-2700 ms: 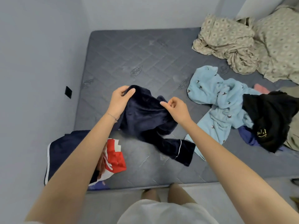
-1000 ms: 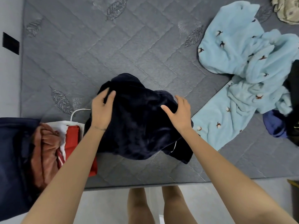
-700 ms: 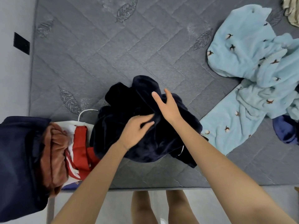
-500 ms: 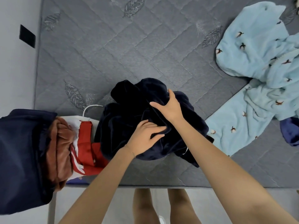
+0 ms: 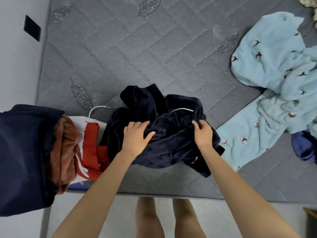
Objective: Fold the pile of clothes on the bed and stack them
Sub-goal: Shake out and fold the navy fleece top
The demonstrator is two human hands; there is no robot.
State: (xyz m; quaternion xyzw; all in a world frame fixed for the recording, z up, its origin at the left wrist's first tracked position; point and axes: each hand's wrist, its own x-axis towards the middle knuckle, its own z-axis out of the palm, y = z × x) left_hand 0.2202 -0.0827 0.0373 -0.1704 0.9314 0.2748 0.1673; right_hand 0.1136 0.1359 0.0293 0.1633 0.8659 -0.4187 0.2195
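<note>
A crumpled dark navy fleece garment [image 5: 154, 109] with thin white piping lies near the front edge of the grey quilted mattress [image 5: 137, 48]. My left hand [image 5: 136, 139] lies on its left part, fingers spread and curled into the fabric. My right hand [image 5: 203, 134] grips a fold on its right side. To the left sits a stack [image 5: 22, 152] of folded clothes: a navy piece, a rust-brown one [image 5: 63, 152] and a red-and-white one [image 5: 91, 145]. A light blue patterned fleece garment [image 5: 274, 83] lies unfolded at the right.
A dark blue piece [image 5: 303, 146] lies at the right edge beside the light blue fleece. The wall with a black plate [image 5: 32, 28] runs along the left. The mattress's front edge [image 5: 171, 194] is just above my legs. A beige fabric corner [image 5: 310, 4] shows top right.
Both hands have gathered the navy garment from held-up to bunched on the mattress. My left hand slid left and my right hand moved to the right side fold. The view tilted down.
</note>
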